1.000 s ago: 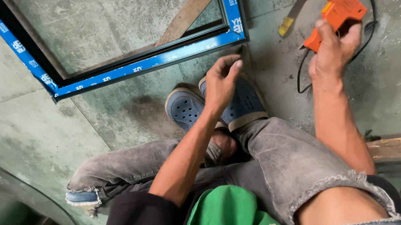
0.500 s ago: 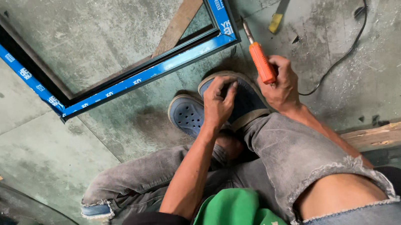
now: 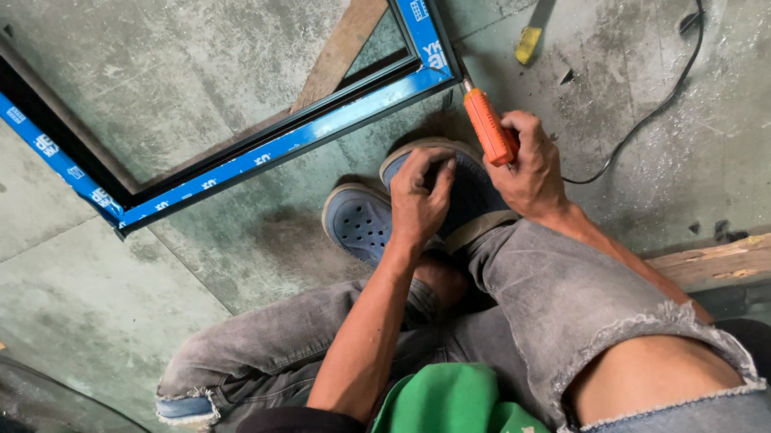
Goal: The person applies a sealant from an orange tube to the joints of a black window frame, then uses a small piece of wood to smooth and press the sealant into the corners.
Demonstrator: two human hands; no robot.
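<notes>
No container shows here; the nearest thing to one is the blue-taped frame (image 3: 299, 139) lying flat on the concrete floor (image 3: 689, 163), and inside it there is only bare floor and a wooden slat (image 3: 342, 45) running under its right side. The right hand (image 3: 530, 166) is clenched around the orange handle of a screwdriver (image 3: 490, 127), whose short metal tip points up at the frame's lower right corner and looks to touch or nearly touch it; the exact contact is too small to tell. The left hand (image 3: 420, 198) rests on the toe of the right-side blue clog (image 3: 460, 189), fingers curled down onto it; whether anything small is pinched beneath them cannot be told. The other clog (image 3: 359, 221) sits just beside it to the left. The person sits with knees bent in torn grey jeans, a green cloth in the lap. A yellow-handled tool (image 3: 536, 23) lies on the floor well beyond the screwdriver, and a black cable (image 3: 678, 67) curves across the floor at the right, running out of view at the top. A wooden plank (image 3: 758, 256) lies at the right, partly behind the knee. The frame's upper part is cut off by the picture's edge.
</notes>
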